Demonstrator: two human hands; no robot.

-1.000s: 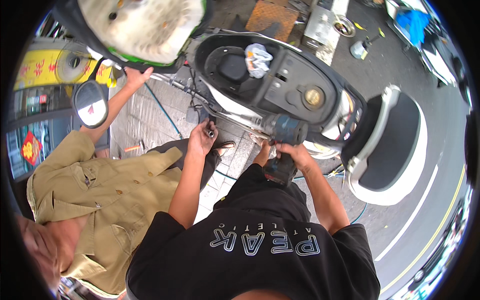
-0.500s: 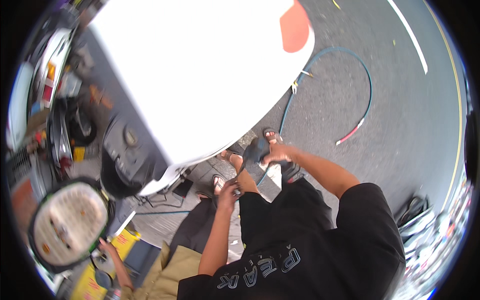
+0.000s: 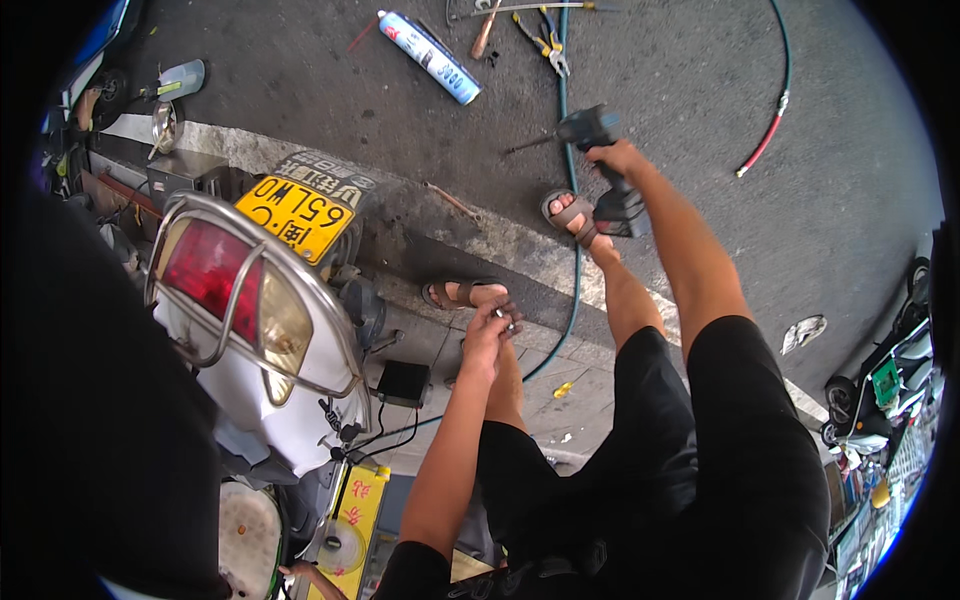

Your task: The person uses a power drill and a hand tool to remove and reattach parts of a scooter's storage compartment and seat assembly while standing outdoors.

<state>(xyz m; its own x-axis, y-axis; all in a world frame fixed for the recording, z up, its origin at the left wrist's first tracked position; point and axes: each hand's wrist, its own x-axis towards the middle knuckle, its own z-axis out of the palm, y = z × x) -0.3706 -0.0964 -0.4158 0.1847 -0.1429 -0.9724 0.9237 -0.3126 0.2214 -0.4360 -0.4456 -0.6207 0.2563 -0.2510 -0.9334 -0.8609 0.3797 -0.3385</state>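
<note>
A blue-and-black cordless drill [image 3: 590, 128] with a long thin bit pointing left is gripped by its handle in my right hand [image 3: 618, 158], above my sandaled foot. My left hand [image 3: 486, 332] is held over my other foot, fingers curled around something small and silvery that is mostly hidden. Left of that hand stands a scooter's rear end, with a red tail light [image 3: 213, 272], a chrome guard bar [image 3: 232, 300] and a yellow plate [image 3: 296, 217].
On the road lie a spray can [image 3: 430, 57], yellow-handled pliers [image 3: 548, 45] and a hose [image 3: 577, 270] running between my feet. A black box [image 3: 404, 383] with cables sits beside the scooter. Another person's hand [image 3: 303, 572] shows at the lower left. A dark shape blocks the left edge.
The large white shape at the top has left the view, uncovering the scooter's rear and the tools. My right hand with the drill has moved up and right, farther from my left hand.
</note>
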